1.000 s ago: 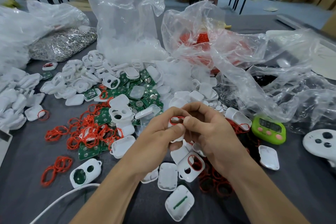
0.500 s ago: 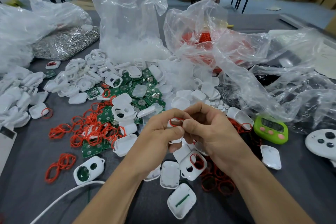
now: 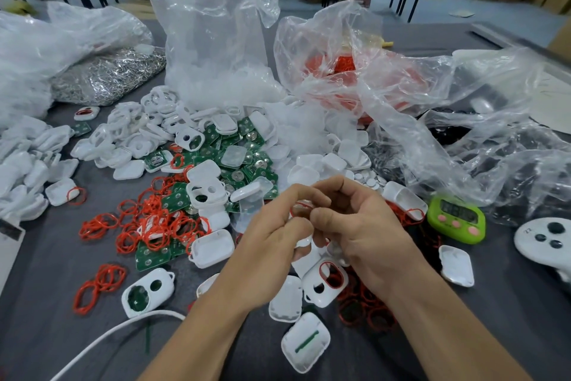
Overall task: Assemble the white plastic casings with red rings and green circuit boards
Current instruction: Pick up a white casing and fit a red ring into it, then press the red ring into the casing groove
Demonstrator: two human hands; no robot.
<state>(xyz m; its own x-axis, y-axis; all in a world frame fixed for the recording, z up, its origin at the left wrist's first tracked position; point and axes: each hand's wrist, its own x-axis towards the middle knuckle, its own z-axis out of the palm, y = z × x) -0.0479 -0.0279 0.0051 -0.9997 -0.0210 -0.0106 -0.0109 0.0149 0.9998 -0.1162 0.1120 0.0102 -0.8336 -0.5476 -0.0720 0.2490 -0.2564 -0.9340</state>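
Note:
My left hand and my right hand meet above the table's middle and together hold a small white casing, mostly hidden by the fingers. A red ring shows at the casing's top, pinched between the fingertips of both hands. Loose red rings lie in a heap to the left, over green circuit boards. White casings are scattered around, one with a red ring fitted just below my hands.
Clear plastic bags of parts stand at the back, one with red rings. A green timer and a white controller sit at the right. A white cable crosses the near left. A pile of casings lies far left.
Both hands stay together on the casing; the fingers have shifted slightly around the red ring. The view has tilted a little.

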